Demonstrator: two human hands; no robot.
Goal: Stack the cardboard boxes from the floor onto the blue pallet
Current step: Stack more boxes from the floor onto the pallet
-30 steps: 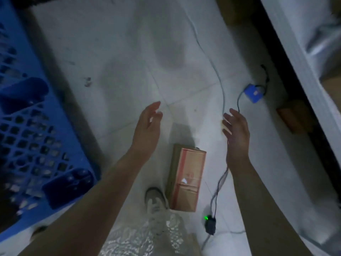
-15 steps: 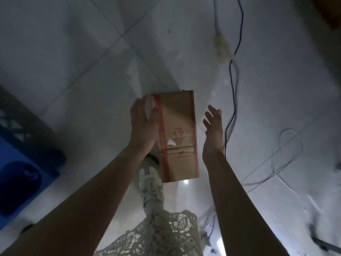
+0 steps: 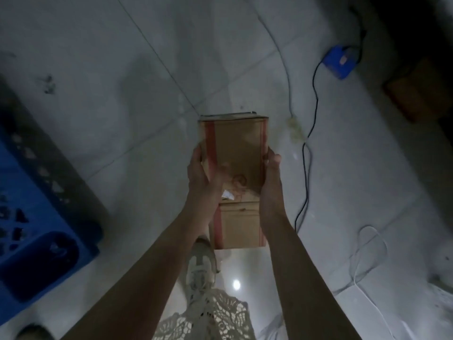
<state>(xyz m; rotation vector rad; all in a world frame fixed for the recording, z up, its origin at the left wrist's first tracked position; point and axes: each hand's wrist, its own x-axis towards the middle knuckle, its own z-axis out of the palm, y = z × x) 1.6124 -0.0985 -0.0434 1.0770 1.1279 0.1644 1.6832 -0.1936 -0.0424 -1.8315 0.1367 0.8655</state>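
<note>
A long brown cardboard box (image 3: 239, 153) with red tape stripes is held between both my hands above the pale tiled floor. My left hand (image 3: 204, 177) grips its left side, thumb over the top face. My right hand (image 3: 270, 180) clasps the right side, fingers curled round the edge. The blue pallet (image 3: 27, 217), a plastic grid with dark recesses, lies at the left edge of the view.
A black cable (image 3: 306, 153) and a white cable (image 3: 365, 261) trail over the floor to the right. A small blue device (image 3: 339, 61) and another brown box (image 3: 416, 92) lie at the far right. My shoe (image 3: 201, 266) stands under the box.
Both hands dropped to the box on the floor and closed on its sides. The box has since come up off the floor between them.
</note>
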